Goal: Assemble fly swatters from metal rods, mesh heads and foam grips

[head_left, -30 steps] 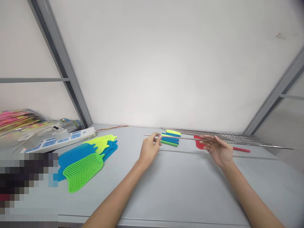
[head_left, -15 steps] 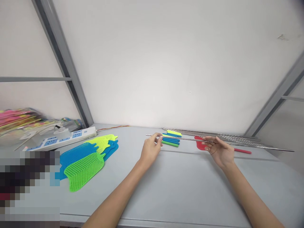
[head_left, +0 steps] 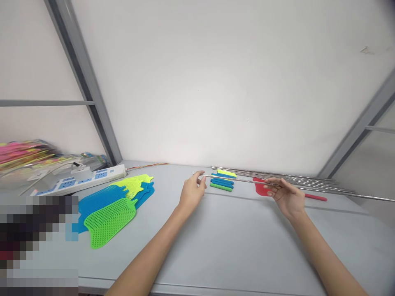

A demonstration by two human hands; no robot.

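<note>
A thin metal rod [head_left: 240, 179] is held level above the table, running past the right edge of the view. My left hand [head_left: 193, 191] has thumb and fingers closed at the rod's left end. Further along, my right hand [head_left: 286, 197] pinches the rod between thumb and fingers, palm turned up. Behind the right hand lies a red perforated fly swatter head [head_left: 261, 188], partly covered by it; a red handle [head_left: 315, 197] shows to its right. Between my hands, beyond the rod, several blue, green and yellow handle tubes [head_left: 221, 187] lie side by side.
Perforated swatter heads in green [head_left: 111, 222], blue and yellow overlap on the table's left. A white power strip [head_left: 92, 179] with plugs and cables lies behind them. More metal rods [head_left: 296, 177] rest along the wall, and grey metal posts [head_left: 83, 78] stand at both sides.
The rod has slid to the right, its far end now beyond the view. My left hand has moved slightly left to the rod's end; the right hand has barely moved.
</note>
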